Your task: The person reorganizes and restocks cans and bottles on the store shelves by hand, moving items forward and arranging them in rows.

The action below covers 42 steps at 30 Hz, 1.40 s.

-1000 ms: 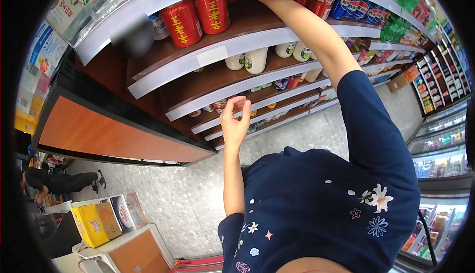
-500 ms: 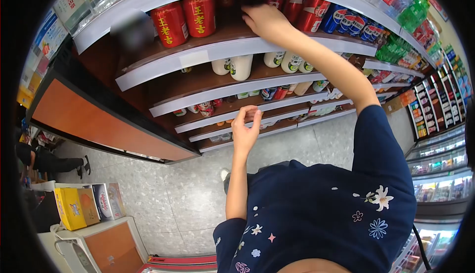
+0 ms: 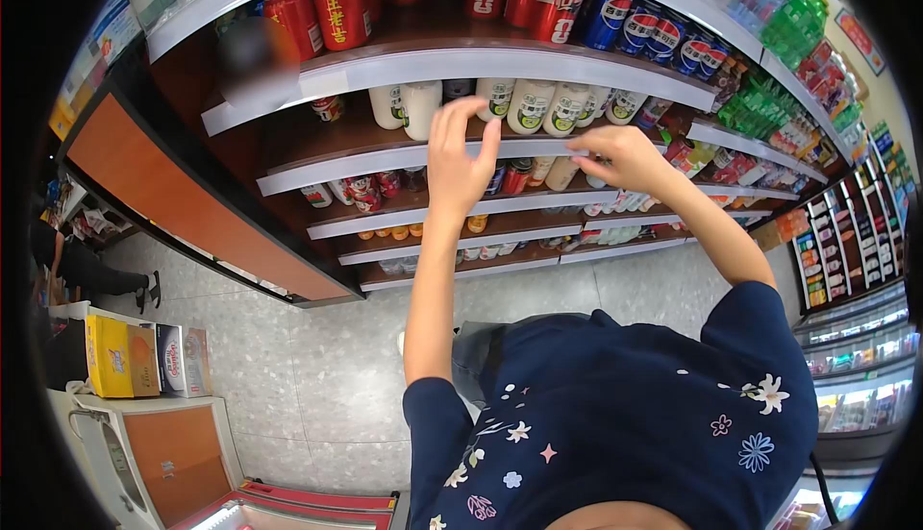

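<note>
My left hand (image 3: 463, 157) is raised in front of the shelf with white bottles (image 3: 421, 109), its thumb and fingers apart and nothing between them. To its right, my right hand (image 3: 620, 157) hovers before the shelf edge below the green-labelled bottles (image 3: 531, 105). Its fingers are bent and spread a little, with nothing visible in them. On the upper shelf stand red cans with yellow characters (image 3: 341, 11), other red cans (image 3: 560, 6) and blue cans (image 3: 608, 17).
Green bottles (image 3: 796, 23) stand at the upper right. Glass-front coolers (image 3: 860, 357) line the right side. An orange-brown shelf end panel (image 3: 183, 198) is at the left. Yellow boxes (image 3: 108, 357) rest on a counter at lower left, near another person's legs (image 3: 101, 271).
My right hand has come out of the upper shelf and down to the right. My left hand has risen toward the white bottles. The view has shifted, showing more cans.
</note>
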Motion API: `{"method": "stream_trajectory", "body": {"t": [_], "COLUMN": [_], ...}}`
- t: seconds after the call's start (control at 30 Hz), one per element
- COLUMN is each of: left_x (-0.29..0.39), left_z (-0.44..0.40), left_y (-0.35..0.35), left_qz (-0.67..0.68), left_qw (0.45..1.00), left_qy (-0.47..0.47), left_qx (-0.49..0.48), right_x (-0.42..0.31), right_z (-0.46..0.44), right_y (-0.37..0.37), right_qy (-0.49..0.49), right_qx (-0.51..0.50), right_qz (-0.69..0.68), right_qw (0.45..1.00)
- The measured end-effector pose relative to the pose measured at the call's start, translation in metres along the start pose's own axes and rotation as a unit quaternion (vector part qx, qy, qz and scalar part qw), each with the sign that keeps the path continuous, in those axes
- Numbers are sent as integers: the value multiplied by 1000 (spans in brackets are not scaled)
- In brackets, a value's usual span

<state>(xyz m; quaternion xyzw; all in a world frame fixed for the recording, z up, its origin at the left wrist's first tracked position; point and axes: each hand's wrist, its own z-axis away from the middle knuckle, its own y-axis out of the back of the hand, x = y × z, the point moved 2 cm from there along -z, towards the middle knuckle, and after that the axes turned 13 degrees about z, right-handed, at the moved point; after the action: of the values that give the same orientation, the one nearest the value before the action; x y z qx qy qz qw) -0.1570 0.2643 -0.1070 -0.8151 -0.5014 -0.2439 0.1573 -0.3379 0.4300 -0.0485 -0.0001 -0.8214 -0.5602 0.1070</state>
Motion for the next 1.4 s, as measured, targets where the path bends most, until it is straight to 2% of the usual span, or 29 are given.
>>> {"method": "stream_trajectory", "body": {"t": [0.1, 0.17, 0.27, 0.37, 0.43, 0.5, 0.6, 0.63, 0.73, 0.83, 0.93, 1.03, 1.07, 1.17, 1.27, 1.3, 1.4], "left_x": [8, 1, -19, -40, -42, -35, -49, -46, -75, -103, -116, -128, -127, -122, -108, -101, -92], "left_z": [-38, -65, -95, -110, -119, -129, -150, -155, -172, -181, -182, -189, -192, -190, -186, -184, -182], "left_y": [-18, -33, -61, -86, -95, -100, -102, -98, -99, -94, -94, -96, -95, -88, -92, -93, -90], "left_qz": [-75, -139, -225, -285, -274, -221, -95, -69, -129, -10, -35, -112, -111, -100, -21, -4, -22], "left_qw": [994, 978, 961, 958, 959, 968, 976, 978, 971, 979, 979, 963, 967, 963, 970, 975, 971], "left_qy": [-80, -152, -154, 1, 64, 114, 194, 196, 197, 203, 203, 245, 224, 240, 231, 216, 219], "left_qx": [1, 23, 43, 8, -20, -42, -27, -6, 27, 30, 15, -28, -46, -76, -69, -53, -93], "right_x": [4, 8, 6, 14, 23, 29, 34, 37, 45, 54, 60, 63, 63, 59, 50, 48, 39], "right_z": [30, 47, 65, 86, 102, 112, 126, 131, 148, 161, 176, 174, 167, 150, 146, 148, 153], "right_y": [4, 7, 15, 16, 12, 12, 10, 8, -2, -9, -21, -26, -26, -28, -41, -48, -65], "right_qy": [-12, -4, -22, -21, -47, -81, -110, -115, -139, -140, -138, -122, -116, -117, -84, -85, -100], "right_qx": [-83, -98, -118, -139, -156, -189, -212, -218, -231, -226, -226, -228, -215, -197, -167, -178, -224], "right_qz": [-10, -4, -16, -12, -27, -29, -55, -68, -95, -113, -131, -128, -135, -139, -173, -178, -202], "right_qw": [996, 995, 993, 990, 986, 978, 969, 967, 958, 957, 955, 958, 960, 963, 967, 964, 948]}}
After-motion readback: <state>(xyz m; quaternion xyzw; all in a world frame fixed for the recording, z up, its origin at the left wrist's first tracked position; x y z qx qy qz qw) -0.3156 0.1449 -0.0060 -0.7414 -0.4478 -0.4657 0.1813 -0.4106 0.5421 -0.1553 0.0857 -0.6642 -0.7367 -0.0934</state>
